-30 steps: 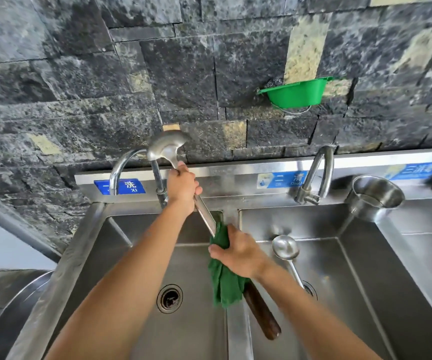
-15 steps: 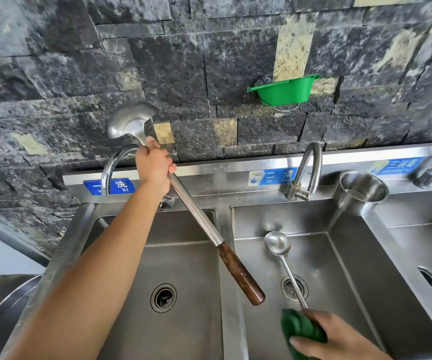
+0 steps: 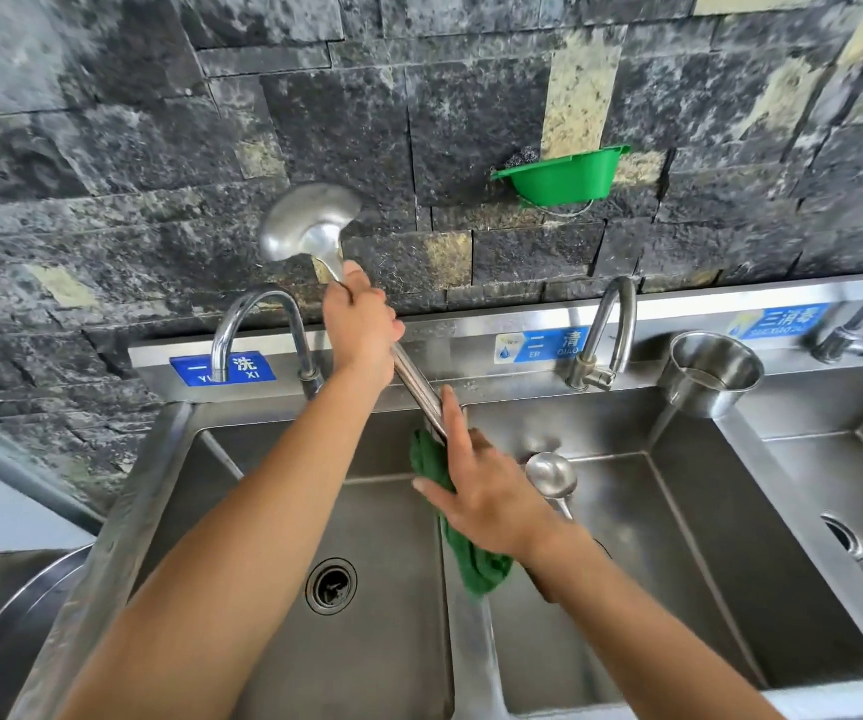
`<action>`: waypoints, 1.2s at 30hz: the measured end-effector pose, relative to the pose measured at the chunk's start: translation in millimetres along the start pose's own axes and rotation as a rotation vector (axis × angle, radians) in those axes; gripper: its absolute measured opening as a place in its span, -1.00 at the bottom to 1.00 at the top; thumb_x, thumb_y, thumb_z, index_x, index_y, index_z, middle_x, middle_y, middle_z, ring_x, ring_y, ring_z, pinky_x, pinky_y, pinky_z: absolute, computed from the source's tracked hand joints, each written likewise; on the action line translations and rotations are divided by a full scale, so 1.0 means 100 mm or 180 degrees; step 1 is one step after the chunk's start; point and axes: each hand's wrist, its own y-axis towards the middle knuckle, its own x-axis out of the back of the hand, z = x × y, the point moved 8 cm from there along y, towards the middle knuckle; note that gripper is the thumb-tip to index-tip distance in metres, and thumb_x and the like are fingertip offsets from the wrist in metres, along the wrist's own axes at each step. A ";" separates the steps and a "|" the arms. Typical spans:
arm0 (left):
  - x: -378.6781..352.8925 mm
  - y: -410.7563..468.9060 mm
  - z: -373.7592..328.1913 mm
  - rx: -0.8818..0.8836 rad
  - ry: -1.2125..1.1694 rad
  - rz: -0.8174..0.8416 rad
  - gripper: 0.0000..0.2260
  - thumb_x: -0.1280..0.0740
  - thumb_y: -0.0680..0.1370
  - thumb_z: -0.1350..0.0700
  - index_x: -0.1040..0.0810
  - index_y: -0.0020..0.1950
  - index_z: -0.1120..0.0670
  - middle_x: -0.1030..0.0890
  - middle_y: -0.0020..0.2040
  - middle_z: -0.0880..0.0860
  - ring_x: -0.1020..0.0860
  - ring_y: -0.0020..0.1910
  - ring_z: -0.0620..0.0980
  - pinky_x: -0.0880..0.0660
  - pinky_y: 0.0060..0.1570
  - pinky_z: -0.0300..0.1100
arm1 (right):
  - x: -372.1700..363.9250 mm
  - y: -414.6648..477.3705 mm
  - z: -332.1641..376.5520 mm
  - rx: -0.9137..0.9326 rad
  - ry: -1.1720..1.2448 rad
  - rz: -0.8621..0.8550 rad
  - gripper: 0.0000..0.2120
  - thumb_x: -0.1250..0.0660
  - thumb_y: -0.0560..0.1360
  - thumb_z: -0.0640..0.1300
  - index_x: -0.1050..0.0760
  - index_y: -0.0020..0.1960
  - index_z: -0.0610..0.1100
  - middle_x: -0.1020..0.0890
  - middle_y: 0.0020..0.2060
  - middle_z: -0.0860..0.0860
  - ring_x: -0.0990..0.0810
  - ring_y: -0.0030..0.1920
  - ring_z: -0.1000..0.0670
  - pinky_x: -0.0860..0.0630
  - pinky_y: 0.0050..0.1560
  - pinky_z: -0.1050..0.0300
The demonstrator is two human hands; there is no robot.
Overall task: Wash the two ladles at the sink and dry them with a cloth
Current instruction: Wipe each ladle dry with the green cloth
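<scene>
My left hand [image 3: 364, 327] grips the steel shaft of a large ladle [image 3: 307, 223] just below its bowl, holding the bowl up against the stone wall. The shaft slants down to the right over the divider between two basins. My right hand [image 3: 486, 491] wraps a green cloth [image 3: 476, 558] round the lower part of the shaft; the wooden handle end is hidden behind that hand and forearm. A smaller steel ladle [image 3: 551, 478] lies in the middle basin, bowl toward the back, just right of my right hand.
A steel three-basin sink [image 3: 169, 459] has a curved tap [image 3: 258, 324] over the left basin and another tap [image 3: 608, 330] over the middle one. A steel cup [image 3: 710, 371] sits on the back ledge. A green basket [image 3: 562, 176] hangs on the wall.
My right hand came up from the front of the middle basin with the green cloth and closed it round the large ladle's shaft. The left hand shifted the ladle rightward.
</scene>
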 end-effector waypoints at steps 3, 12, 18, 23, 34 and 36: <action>0.01 0.05 -0.05 0.0058 -0.0135 0.0018 -0.77 -0.09 0.69 0.02 -0.32 -0.12 0.09 -0.30 -0.39 -0.03 -0.18 -0.58 -0.16 -0.15 -0.61 -0.28 | -0.01 -0.22 -0.17 -0.0078 -0.0264 -0.0530 -0.20 -0.21 0.63 0.15 0.17 0.65 -0.10 -0.48 0.34 -0.20 -0.61 0.07 -0.33 -0.49 0.05 -0.11; -0.14 0.04 0.10 0.0424 -0.0429 0.0181 -0.72 -0.07 0.69 -0.01 -0.30 -0.16 0.08 -0.22 -0.42 -0.04 -0.13 -0.58 -0.13 -0.12 -0.60 -0.29 | 0.18 -0.84 -0.37 -0.0175 -0.0457 -0.0725 -0.19 -0.30 0.58 0.11 0.09 0.65 0.00 -0.45 0.39 -0.02 -0.62 0.11 -0.23 -0.60 0.00 -0.13; -0.25 0.06 -0.04 0.0298 -0.0587 0.0304 -0.71 -0.07 0.69 -0.01 -0.28 -0.17 0.08 -0.23 -0.42 -0.04 -0.14 -0.57 -0.13 -0.12 -0.57 -0.26 | 0.19 -1.45 -0.82 -0.0530 -0.0097 -0.1515 -0.42 -0.43 0.53 -0.20 -0.38 0.52 -0.06 -0.57 0.31 0.08 -0.67 0.14 0.01 -0.57 0.10 0.17; -0.18 0.28 -0.18 0.0421 -0.0728 0.0285 -0.74 -0.09 0.69 0.03 -0.30 -0.18 0.05 -0.24 -0.40 -0.04 -0.13 -0.56 -0.12 -0.11 -0.59 -0.26 | 0.22 -2.15 -1.80 -0.2501 0.0692 -0.2036 -0.82 -0.39 0.56 -0.07 -0.45 0.02 0.19 -0.66 -0.34 0.03 -0.69 -0.21 -0.27 -0.55 -0.16 -0.02; -0.69 -0.20 0.83 0.0908 -0.0586 0.0397 -0.70 -0.16 0.67 -0.05 -0.30 -0.22 0.03 -0.24 -0.56 -0.13 -0.12 -0.62 -0.17 -0.05 -0.69 -0.33 | 0.33 -0.85 -1.14 -0.0574 0.3573 0.0088 -0.59 -0.42 0.55 0.00 -0.54 0.38 -0.03 -0.63 0.25 -0.22 -0.63 0.22 -0.28 -0.59 0.20 -0.26; -0.72 -0.17 0.89 0.0819 -0.0492 0.0218 -0.68 -0.16 0.66 -0.06 -0.30 -0.25 0.02 -0.25 -0.58 -0.14 -0.13 -0.63 -0.17 -0.05 -0.68 -0.35 | 0.45 -0.93 -1.08 0.0158 0.2468 0.0133 -0.53 -0.43 0.54 -0.14 -0.51 0.43 0.08 -0.55 0.38 0.04 -0.55 0.36 -0.01 -0.50 0.35 0.01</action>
